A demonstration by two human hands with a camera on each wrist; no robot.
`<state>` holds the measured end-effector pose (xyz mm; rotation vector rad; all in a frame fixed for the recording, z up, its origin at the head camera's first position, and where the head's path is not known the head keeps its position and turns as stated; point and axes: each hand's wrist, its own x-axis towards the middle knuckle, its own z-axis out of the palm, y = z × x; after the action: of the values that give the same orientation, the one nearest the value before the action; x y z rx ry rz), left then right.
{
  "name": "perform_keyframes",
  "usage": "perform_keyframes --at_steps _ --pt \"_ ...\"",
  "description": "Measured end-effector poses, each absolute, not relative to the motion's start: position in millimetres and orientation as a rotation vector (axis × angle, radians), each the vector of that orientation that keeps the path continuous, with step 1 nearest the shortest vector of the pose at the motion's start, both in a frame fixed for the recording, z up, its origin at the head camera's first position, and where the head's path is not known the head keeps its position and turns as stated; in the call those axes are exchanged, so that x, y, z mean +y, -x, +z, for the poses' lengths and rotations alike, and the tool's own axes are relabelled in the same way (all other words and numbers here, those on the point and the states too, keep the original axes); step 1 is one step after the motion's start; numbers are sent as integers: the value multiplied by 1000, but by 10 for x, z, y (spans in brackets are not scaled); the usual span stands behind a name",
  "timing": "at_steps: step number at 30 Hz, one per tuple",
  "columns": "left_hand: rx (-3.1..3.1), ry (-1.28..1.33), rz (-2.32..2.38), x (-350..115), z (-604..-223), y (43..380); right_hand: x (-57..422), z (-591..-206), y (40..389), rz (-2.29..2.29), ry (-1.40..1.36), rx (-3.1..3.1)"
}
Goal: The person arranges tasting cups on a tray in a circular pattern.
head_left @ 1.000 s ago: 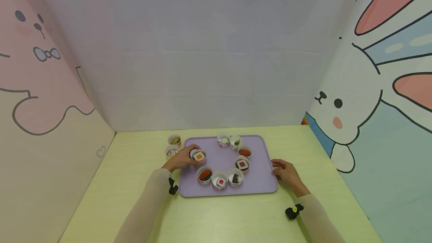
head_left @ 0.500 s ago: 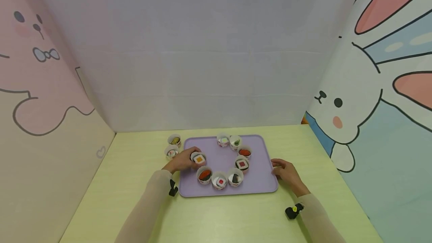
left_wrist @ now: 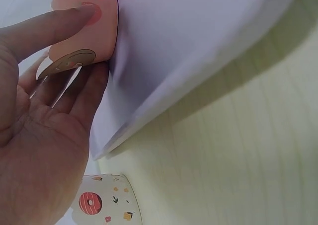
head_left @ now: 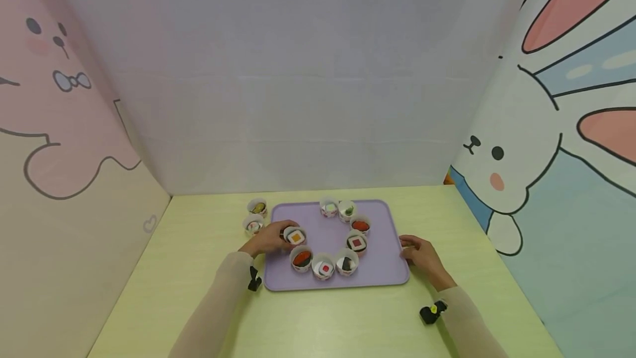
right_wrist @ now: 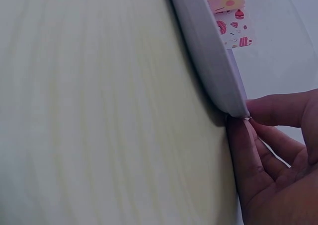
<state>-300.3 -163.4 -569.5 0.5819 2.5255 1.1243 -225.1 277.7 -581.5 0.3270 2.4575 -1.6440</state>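
Observation:
My left hand [head_left: 270, 237] grips a paper baking cup [head_left: 295, 236] holding a toy sushi piece with an orange square centre. In the left wrist view this cup [left_wrist: 87, 29] is pink, thumb on one side and fingers on the other, its base right at the tray surface. It sits over the left part of the lilac tray [head_left: 320, 231], close behind a cup with red-topped sushi [head_left: 301, 259]. My right hand [head_left: 422, 254] pinches the tray's right rim, with the thumb above the edge in the right wrist view, where the rim [right_wrist: 213, 61] shows close up.
Several more sushi cups curve round the tray, among them one with a red square centre [head_left: 356, 242] and a green-topped one [head_left: 347, 210]. Two cups, a yellowish-filled one [head_left: 257, 207] and a pale one [head_left: 254, 225], stand on the table [head_left: 199, 247] left of the tray.
My left hand has shifted the held cup slightly right and nearer to me, towards the red-topped sushi cup. My right hand stays at the tray's rim.

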Motion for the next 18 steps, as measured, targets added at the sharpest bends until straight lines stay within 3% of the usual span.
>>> perform_keyframes --at_steps 18 --pt "2509 -512 1110 -1696 -5680 2925 2768 -5812 2223 -1641 -320 2471"
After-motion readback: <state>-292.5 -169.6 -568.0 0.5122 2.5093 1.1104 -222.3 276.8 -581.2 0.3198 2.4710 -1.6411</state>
